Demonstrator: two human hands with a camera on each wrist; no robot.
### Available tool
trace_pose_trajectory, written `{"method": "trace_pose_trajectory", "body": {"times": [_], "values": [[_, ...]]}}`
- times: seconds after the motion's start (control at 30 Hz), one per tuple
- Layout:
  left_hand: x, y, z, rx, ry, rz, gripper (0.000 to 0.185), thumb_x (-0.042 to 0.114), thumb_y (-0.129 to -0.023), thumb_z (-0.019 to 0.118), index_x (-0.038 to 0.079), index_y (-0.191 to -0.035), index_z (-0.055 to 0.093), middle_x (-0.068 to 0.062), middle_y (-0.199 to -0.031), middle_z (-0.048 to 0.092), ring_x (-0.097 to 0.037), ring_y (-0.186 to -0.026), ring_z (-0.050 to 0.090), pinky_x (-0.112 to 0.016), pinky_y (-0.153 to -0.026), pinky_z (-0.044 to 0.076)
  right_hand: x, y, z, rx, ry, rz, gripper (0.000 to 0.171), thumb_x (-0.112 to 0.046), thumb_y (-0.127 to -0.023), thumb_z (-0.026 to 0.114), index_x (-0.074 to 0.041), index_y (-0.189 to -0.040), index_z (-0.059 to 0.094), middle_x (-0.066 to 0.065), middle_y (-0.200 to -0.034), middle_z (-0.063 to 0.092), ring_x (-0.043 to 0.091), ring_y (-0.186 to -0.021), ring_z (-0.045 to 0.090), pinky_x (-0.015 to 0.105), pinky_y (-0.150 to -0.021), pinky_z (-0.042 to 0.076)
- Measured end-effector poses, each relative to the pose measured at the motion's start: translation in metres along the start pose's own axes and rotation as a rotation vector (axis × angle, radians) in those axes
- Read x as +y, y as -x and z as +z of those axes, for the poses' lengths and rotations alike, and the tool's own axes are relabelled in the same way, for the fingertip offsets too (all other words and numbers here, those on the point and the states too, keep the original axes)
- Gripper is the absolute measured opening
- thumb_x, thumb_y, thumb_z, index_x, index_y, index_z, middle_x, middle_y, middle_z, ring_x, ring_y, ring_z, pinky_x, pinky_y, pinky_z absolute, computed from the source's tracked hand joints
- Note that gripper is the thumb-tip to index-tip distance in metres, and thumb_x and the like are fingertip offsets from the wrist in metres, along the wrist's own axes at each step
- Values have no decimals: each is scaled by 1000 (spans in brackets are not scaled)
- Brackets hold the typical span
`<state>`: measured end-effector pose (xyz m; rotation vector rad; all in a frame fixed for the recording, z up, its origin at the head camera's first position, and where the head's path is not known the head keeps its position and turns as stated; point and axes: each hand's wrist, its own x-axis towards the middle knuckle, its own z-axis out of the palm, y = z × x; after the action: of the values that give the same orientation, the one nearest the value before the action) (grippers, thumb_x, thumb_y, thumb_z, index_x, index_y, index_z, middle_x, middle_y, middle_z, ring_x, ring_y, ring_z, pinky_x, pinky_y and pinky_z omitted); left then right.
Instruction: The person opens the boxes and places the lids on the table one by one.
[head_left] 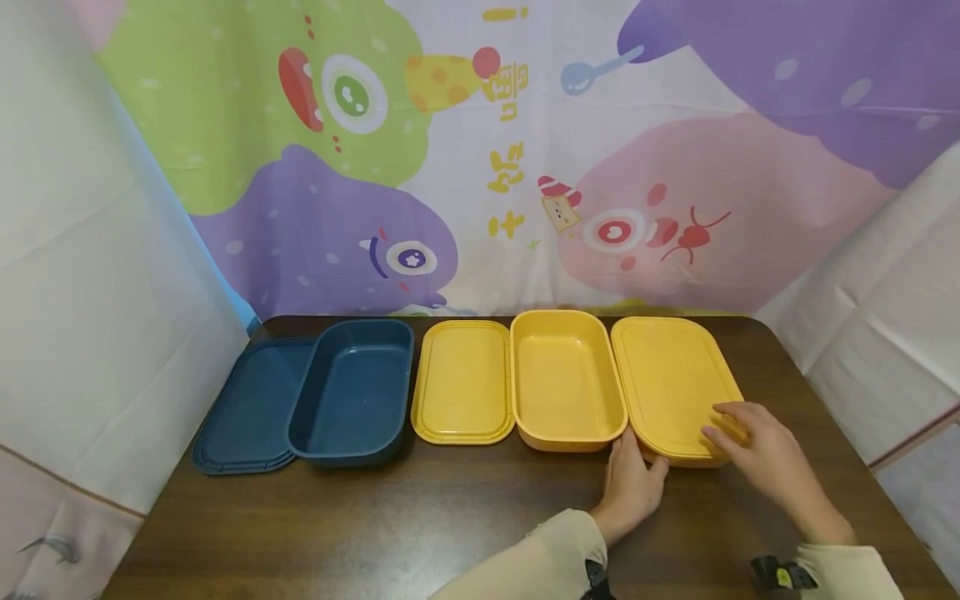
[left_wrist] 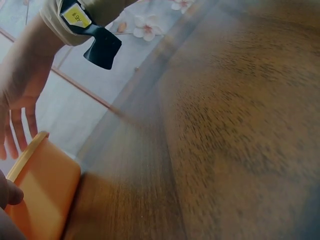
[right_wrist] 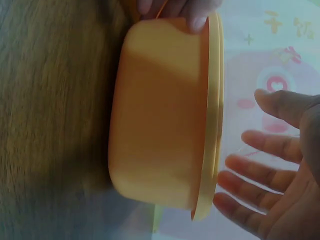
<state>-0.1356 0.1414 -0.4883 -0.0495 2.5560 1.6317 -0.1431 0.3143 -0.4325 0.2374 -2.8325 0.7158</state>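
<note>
A yellow lunch box with its lid on point(head_left: 678, 383) stands at the right of the table. My left hand point(head_left: 632, 483) grips its front left corner, thumb on the front wall and fingers round the left side. In the right wrist view, those fingertips show at the top of the box wall point(right_wrist: 160, 110), just by the lid rim point(right_wrist: 214, 110). My right hand point(head_left: 776, 462) is over the lid's front right part, fingers spread and relaxed, fingertips close to the lid edge. The left wrist view shows the box point(left_wrist: 47, 185) at lower left.
An uncovered yellow box point(head_left: 567, 387) stands just left of the lidded one, with a loose yellow lid point(head_left: 462, 383) beside it. Farther left are an uncovered dark blue box point(head_left: 352, 392) and a blue lid point(head_left: 251, 408) partly behind it. A printed cloth point(head_left: 495, 275) hangs behind the table point(head_left: 420, 517).
</note>
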Motion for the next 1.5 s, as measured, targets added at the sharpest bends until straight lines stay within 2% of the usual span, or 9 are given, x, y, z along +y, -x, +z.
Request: {"method": "trace_pose_trajectory", "body": {"times": [0.27,0.5,0.6,0.83,1.23,1.37,1.4,1.43,1.5], "values": [[2,-1,-1,4,-1,-3,63,26,-90,67,12,-145,41,-6,-134,55,-19,-127,52,-33,-105,43,-10,1,6,42,1,-141,33,-21,-84,76,1,-108,70,19,-106,68,40,-96,65,57,-77,50],[1,-2,0,8,-10,14,63,25,-90,66,10,-146,40,-9,-134,55,-21,-128,51,-34,-106,43,-11,5,16,24,68,-205,30,-20,-74,83,-6,-99,74,9,-98,68,32,-91,64,49,-74,51],[1,-2,0,1,-8,-1,64,25,-90,66,10,-146,39,-9,-136,54,-20,-129,50,-34,-107,42,-12,6,20,32,99,-239,30,-19,-70,85,-6,-96,75,6,-95,67,27,-87,62,44,-72,50],[1,-1,0,-2,-6,-4,63,26,-90,66,11,-146,40,-8,-135,55,-19,-128,50,-34,-106,43,-13,9,23,45,161,-309,31,-18,-65,87,-9,-92,76,4,-92,65,24,-82,58,42,-69,49],[1,-2,2,2,-11,-16,60,25,-90,67,11,-143,43,-7,-132,56,-19,-126,52,-35,-104,44,-13,12,28,128,221,-410,36,-16,-60,89,-10,-93,77,3,-89,63,21,-78,58,39,-65,49],[1,-2,2,7,-11,-14,60,25,-89,67,11,-142,43,-7,-131,56,-19,-125,52,-34,-104,44,-11,11,30,163,244,-472,36,-15,-58,89,-12,-91,77,2,-88,63,19,-75,56,36,-62,49],[1,-2,2,7,-9,-14,60,25,-89,67,11,-143,43,-7,-131,56,-19,-125,52,-34,-104,44,-10,11,30,171,248,-491,31,-21,-63,88,-13,-91,77,1,-87,63,18,-74,56,35,-61,49],[0,-3,3,8,-12,-13,61,26,-90,66,11,-143,42,-7,-132,56,-19,-126,52,-34,-104,44,-9,11,30,180,250,-510,25,-29,-72,82,-13,-91,77,1,-87,63,18,-73,56,35,-60,49],[0,-2,3,9,-12,-12,61,26,-90,66,11,-143,42,-7,-132,56,-19,-125,52,-34,-104,44,-8,10,31,194,250,-544,35,-45,-89,63,-12,-90,76,1,-86,63,18,-71,55,34,-59,48]]}}
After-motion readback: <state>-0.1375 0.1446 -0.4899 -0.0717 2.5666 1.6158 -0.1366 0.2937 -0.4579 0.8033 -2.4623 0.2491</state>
